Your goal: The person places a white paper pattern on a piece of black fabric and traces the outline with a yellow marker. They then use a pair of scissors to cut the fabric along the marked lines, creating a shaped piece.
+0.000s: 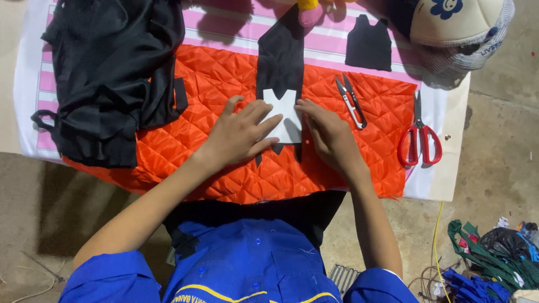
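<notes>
Left hand point(240, 133): flat, fingers spread, palm down on the left half of a small white paper pattern piece with a notched top edge point(285, 112). Grips nothing; presses only.

Right hand point(331, 134): also flat and open, fingertips on the pattern's right edge. Both hands flank it, about equally near.

The pattern lies directly between the hands, atop a long black fabric strip point(279, 59). The strip's long axis runs straight away from the person, toward the far edge of the surface; its near end shows just below the pattern.

Beneath: orange quilted fabric panel point(224, 78), over a pink-and-white striped cloth point(348, 42).

Right of the right hand: small grey thread snips point(351, 101); farther right, red-handled scissors point(419, 137). Left: heaped black cloth point(106, 73).
</notes>
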